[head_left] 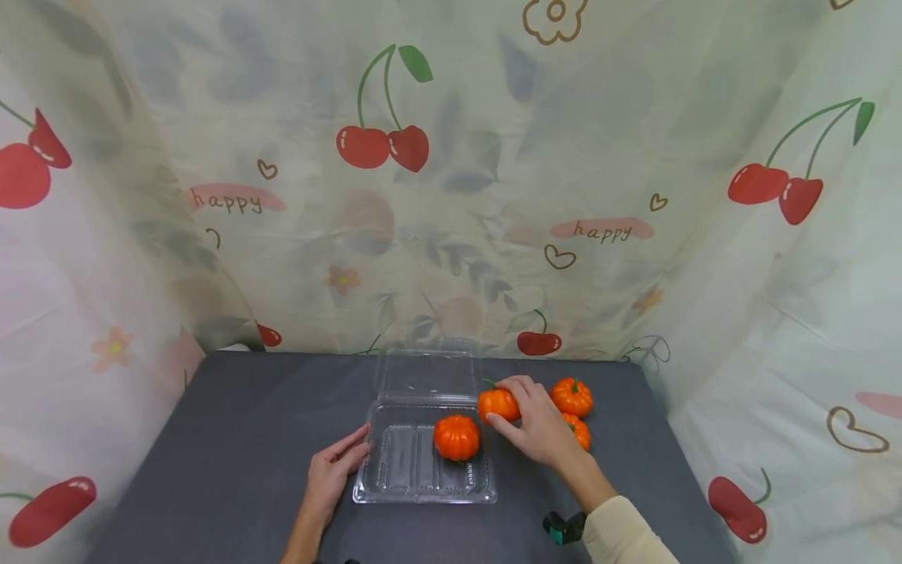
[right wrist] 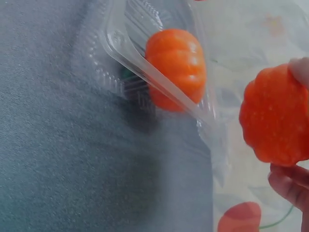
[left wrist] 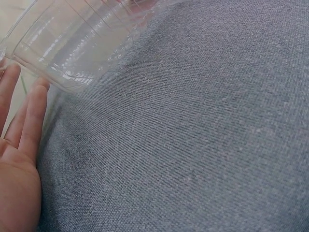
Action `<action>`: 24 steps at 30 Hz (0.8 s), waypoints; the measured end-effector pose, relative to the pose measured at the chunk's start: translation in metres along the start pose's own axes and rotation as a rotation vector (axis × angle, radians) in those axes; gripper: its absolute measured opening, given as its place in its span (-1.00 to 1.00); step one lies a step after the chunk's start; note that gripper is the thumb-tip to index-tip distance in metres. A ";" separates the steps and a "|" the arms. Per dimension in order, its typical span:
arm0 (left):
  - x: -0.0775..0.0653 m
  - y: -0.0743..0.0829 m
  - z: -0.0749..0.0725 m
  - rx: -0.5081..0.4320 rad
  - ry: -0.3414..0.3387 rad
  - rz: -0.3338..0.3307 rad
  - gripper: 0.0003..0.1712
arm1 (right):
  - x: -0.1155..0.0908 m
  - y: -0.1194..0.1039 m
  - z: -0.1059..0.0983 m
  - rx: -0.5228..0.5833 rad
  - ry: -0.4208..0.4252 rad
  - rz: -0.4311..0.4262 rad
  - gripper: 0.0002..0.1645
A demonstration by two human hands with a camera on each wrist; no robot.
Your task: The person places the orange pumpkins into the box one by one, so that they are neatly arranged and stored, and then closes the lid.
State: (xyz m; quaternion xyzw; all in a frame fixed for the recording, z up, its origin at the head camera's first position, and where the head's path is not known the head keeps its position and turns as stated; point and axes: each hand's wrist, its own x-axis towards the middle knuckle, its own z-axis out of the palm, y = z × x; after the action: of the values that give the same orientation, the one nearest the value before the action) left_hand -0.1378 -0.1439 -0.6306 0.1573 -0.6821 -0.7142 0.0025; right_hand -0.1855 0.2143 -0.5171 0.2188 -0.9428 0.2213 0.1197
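Observation:
In the head view my right hand (head_left: 534, 423) grips a small orange pumpkin (head_left: 498, 405) with a green stem, just off the right edge of a clear plastic box (head_left: 402, 495). The right wrist view shows this held pumpkin (right wrist: 277, 116) between thumb and fingers. Another orange pumpkin (head_left: 456, 438) sits inside the box, towards its right side. My left hand (head_left: 331, 474) rests its fairly straight fingers against the box's left edge; the left wrist view shows these fingers (left wrist: 34, 116) touching the clear wall. The box's hinged lid (head_left: 430, 374) lies folded back behind it.
Two more orange pumpkins, one at the back (head_left: 571, 397) and one partly hidden by my right hand (head_left: 579, 431), lie on the dark grey table (head_left: 254, 454). A small black and green object (head_left: 562, 529) is near my right sleeve. A printed curtain (head_left: 451, 196) surrounds the table's back and sides.

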 end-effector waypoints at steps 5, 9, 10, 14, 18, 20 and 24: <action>0.000 -0.001 0.000 -0.007 0.005 0.008 -0.47 | -0.002 -0.005 0.003 0.011 -0.005 -0.010 -0.30; 0.000 -0.002 0.000 -0.007 0.003 0.015 -0.47 | -0.002 -0.008 0.003 -0.009 -0.015 0.001 -0.29; 0.000 -0.002 0.000 -0.009 0.002 0.018 -0.47 | -0.002 -0.009 0.003 -0.015 -0.018 0.002 -0.30; 0.000 -0.002 0.000 -0.006 0.006 0.023 -0.49 | -0.003 -0.013 0.002 -0.018 -0.029 -0.010 -0.34; 0.000 -0.002 0.001 -0.007 0.010 0.027 -0.49 | -0.004 -0.016 0.005 -0.035 -0.060 -0.037 -0.37; -0.001 -0.001 0.001 -0.008 0.009 0.026 -0.49 | -0.006 -0.018 0.006 -0.033 -0.078 -0.049 -0.38; -0.002 -0.001 0.001 -0.015 0.007 0.029 -0.49 | -0.008 -0.022 0.009 0.006 -0.098 -0.081 -0.37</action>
State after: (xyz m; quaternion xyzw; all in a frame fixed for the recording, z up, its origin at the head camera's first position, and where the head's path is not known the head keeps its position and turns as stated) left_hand -0.1364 -0.1428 -0.6308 0.1499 -0.6789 -0.7186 0.0166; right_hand -0.1693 0.1957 -0.5195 0.2675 -0.9372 0.2083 0.0814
